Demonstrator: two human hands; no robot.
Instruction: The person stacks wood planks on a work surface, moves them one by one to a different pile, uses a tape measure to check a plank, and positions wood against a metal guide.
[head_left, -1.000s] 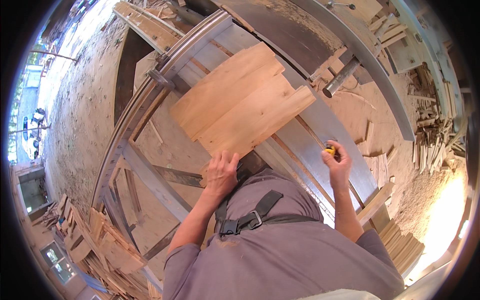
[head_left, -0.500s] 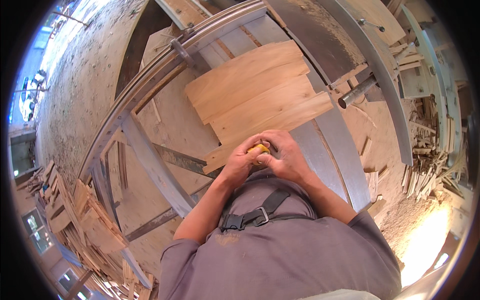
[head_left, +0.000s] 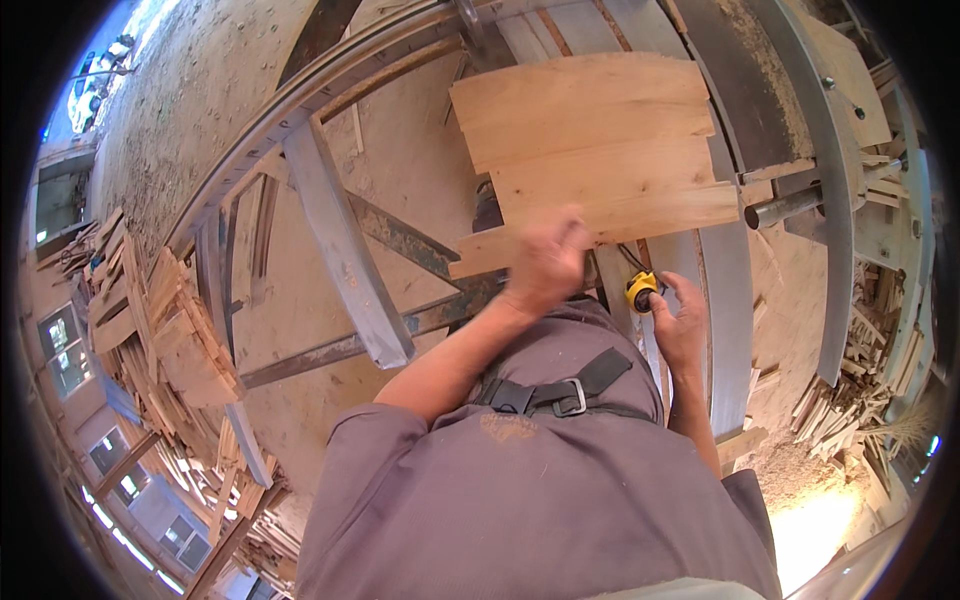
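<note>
Several pale wooden boards [head_left: 600, 140] lie side by side with uneven ends on the grey metal machine table [head_left: 725, 330]. At their near right side, my right hand [head_left: 682, 325] holds a small yellow and black tape measure [head_left: 641, 291] between thumb and fingers. A dark strap or cord [head_left: 632, 258] runs from it toward the boards. Over the near left corner of the boards is my left hand [head_left: 548, 262], its fingers smeared by motion. Whether it touches the wood or holds anything is not clear.
A metal rail [head_left: 260, 170] curves along the left, with a grey crossbar [head_left: 345, 240] joined to it. To the right stand a long metal fence [head_left: 838, 270] and a round bar [head_left: 785, 207]. Scrap wood is piled at left [head_left: 165, 350] and right [head_left: 840, 410].
My hands were together around the yellow tape measure; now they are apart. The right one has carried it right, and the left has moved onto the boards' near edge. The view has shifted.
</note>
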